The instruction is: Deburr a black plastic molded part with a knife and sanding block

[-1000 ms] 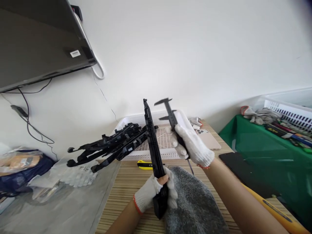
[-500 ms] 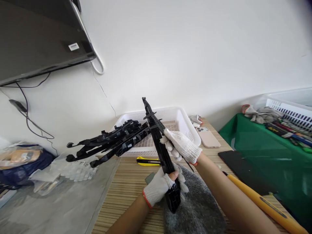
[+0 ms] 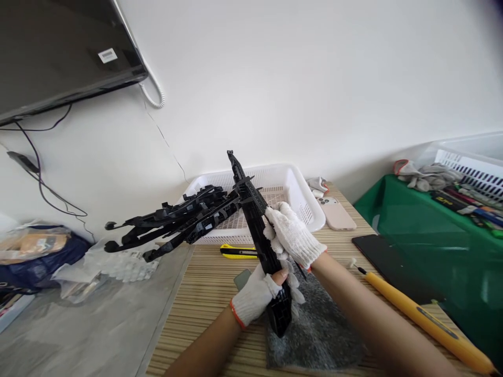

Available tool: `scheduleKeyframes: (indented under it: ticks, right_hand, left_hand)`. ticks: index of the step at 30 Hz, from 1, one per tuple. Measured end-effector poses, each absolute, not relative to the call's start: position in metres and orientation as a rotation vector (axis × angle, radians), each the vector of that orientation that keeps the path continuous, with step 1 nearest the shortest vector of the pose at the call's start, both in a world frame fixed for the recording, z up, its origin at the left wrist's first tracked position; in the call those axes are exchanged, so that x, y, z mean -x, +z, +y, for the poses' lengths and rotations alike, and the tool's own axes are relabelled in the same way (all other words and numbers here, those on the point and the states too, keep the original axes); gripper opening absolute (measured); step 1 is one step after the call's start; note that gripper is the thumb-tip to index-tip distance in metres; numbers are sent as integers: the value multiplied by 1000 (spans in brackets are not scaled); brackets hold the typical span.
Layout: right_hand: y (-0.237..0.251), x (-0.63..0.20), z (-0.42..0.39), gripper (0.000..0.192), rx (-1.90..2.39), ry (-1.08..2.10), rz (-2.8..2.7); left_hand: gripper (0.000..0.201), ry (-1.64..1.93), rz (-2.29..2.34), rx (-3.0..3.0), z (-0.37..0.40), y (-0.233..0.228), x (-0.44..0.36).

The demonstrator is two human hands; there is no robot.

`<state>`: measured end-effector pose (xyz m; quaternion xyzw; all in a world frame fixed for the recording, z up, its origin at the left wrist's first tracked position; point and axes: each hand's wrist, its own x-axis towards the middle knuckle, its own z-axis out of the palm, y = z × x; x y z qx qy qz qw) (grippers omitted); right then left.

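The left hand [image 3: 257, 297], in a white knit glove, is closed around the lower part of a long black plastic part [image 3: 257, 235]. The right hand [image 3: 293, 235], gloved too, grips a dark caliper [image 3: 251, 193] pressed against the part's middle. The part is slim, ribbed and stands tilted, top leaning left, above a grey pad [image 3: 314, 330] on the striped surface [image 3: 204, 303]. Behind lie a white basket [image 3: 294, 188], a yellow cutter [image 3: 236, 252] and a pile of similar black parts [image 3: 173, 225].

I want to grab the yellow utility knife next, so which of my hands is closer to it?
Left. Your left hand grips the black plastic part just below and right of the yellow utility knife; your right hand sits farther right, on that part.
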<state>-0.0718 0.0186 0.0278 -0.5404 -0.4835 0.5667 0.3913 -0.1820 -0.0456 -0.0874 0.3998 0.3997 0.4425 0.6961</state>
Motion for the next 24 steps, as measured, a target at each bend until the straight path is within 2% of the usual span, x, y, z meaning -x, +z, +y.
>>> scheduleKeyframes:
  ticks: [12,24]
  right_hand:
    - [36,83,4,16,1316,1484,-1187]
    - [31,84,4,16,1184,1589,-1126]
  left_hand:
    - [67,1052,1066,-1010,-42,-74,178]
    - [65,1038,1049,-1013,-44,-71,178]
